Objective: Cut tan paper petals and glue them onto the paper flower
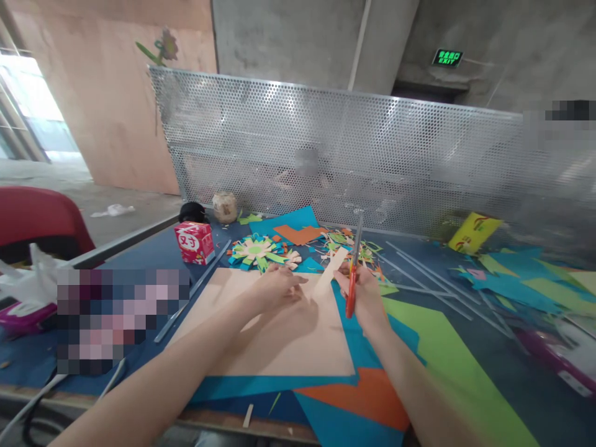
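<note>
My right hand [365, 295] is closed around a pair of scissors [351, 292] with orange-red handles, the blades pointing up and away. A narrow peach paper strip [331, 270] is pinched between the thumb and fingers of that hand. Over a large peach paper sheet [265, 351], my left hand [278, 288] has its fingers stretched to the right and apart, with nothing seen in them. Blue sheets [335, 422], an orange sheet [367, 397] and a green sheet [442, 341] lie under and beside the peach one.
Beyond my hands are a layered paper flower [256, 249] and a heap of coloured scraps [347, 239]. A red box [194, 243] and a jar [225, 207] stand back left. Clear rods [433, 273] lie on the right. A perforated metal screen [326, 149] borders the table.
</note>
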Available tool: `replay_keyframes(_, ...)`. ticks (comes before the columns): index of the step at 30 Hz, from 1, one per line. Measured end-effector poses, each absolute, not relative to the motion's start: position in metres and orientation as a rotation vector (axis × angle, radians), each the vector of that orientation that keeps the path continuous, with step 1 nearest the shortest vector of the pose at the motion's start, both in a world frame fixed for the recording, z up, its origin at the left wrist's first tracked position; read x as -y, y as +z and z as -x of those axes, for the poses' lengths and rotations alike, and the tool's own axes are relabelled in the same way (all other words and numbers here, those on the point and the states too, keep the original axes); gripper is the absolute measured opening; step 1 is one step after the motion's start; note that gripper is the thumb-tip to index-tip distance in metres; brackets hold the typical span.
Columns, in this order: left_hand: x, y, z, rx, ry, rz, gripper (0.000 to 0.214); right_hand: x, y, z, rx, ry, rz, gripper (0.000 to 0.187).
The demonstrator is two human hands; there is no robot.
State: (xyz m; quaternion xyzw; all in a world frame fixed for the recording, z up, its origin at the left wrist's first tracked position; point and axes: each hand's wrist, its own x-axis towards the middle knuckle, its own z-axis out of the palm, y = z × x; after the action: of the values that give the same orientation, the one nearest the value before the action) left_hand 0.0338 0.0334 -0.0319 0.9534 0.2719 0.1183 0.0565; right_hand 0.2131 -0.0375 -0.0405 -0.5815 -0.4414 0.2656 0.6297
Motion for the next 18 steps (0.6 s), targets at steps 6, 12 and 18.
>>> replay_keyframes(6,-0.027,-0.041,-0.045,-0.821,0.285,-3.061,0.029,0.040,-0.036,-0.215,0.990,0.577,1.309,0.032)
replay_keyframes(12,-0.041,-0.025,-0.033,-0.792,0.562,-2.840,0.029,0.037,-0.037,-0.221,0.958,0.544,1.296,0.032)
replay_keyframes(18,-0.041,-0.015,-0.018,-0.830,0.515,-2.989,0.042,0.033,-0.038,-0.223,0.935,0.539,1.296,0.028)
